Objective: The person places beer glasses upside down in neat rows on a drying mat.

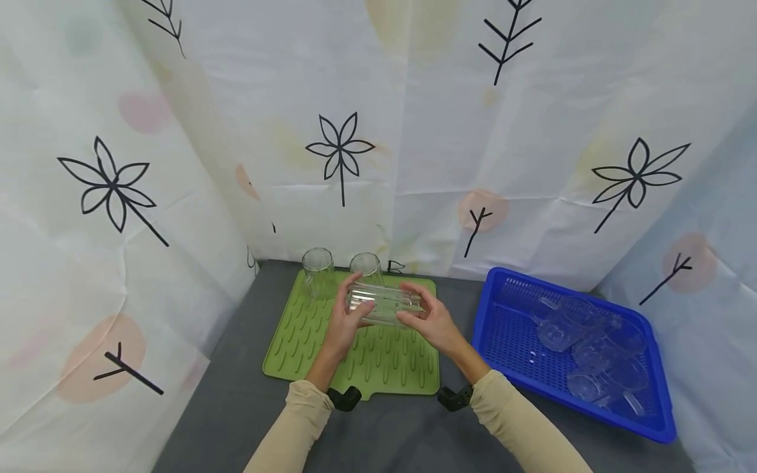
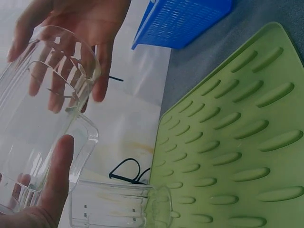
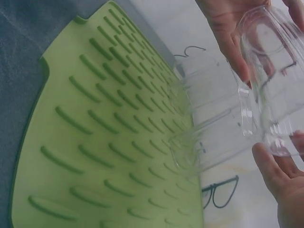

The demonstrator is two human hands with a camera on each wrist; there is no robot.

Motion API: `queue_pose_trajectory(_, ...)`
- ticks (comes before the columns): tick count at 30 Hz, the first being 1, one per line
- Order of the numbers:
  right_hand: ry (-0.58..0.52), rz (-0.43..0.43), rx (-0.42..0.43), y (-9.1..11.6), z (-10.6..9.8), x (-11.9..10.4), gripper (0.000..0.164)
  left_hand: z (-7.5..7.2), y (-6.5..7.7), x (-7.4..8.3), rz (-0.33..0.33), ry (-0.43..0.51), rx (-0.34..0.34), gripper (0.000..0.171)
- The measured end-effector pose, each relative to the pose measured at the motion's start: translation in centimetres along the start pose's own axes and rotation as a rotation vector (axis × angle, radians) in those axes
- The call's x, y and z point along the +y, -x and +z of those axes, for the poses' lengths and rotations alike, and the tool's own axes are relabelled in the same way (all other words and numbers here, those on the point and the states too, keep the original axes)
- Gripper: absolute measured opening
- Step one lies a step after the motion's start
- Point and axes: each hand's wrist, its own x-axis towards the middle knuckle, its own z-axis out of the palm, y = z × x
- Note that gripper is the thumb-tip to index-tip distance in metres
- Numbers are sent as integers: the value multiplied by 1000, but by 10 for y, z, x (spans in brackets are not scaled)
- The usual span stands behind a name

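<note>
Both hands hold a clear glass mug (image 1: 384, 303) on its side above the green drying mat (image 1: 367, 368). My left hand (image 1: 345, 323) grips one end, its thumb (image 2: 57, 175) lying along the glass. At the other end, my right hand (image 1: 436, 323) pinches the mug between thumb and fingers. What looks like the mug's handle (image 2: 91, 142) juts out on the side toward the mat. Behind, two more clear glass mugs stand on the mat's far part, one glass mug (image 1: 319, 272) at left and another glass mug (image 1: 367, 264) partly hidden by the left hand.
A blue plastic basket (image 1: 481, 315) sits to the right of the mat, with several clear glass mugs (image 1: 609, 351) lying in its right part. Grey table surface (image 1: 236, 381) surrounds the mat. A patterned white curtain (image 1: 426, 151) hangs close behind and along both sides.
</note>
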Motion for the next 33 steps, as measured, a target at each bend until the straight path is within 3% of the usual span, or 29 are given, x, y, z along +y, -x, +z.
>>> queue_pose_trajectory(7,224,56,-13,11,-3,1,67,0,-2,3,99,-143,3,61)
queue_pose_trajectory(15,504,-17,45,17,-9,-5,68,1,-7,6,149,-282,2,60)
queue_pose_trajectory(22,621,56,93,21,-19,-4,74,4,-12,4,186,-403,-9,64)
queue_pose_trajectory(29,776,24,159,29,-30,0,71,12,-18,-3,249,-509,-48,68)
queue_pose_trajectory(33,895,62,204,31,-37,2,76,16,-20,-8,251,-540,-68,68)
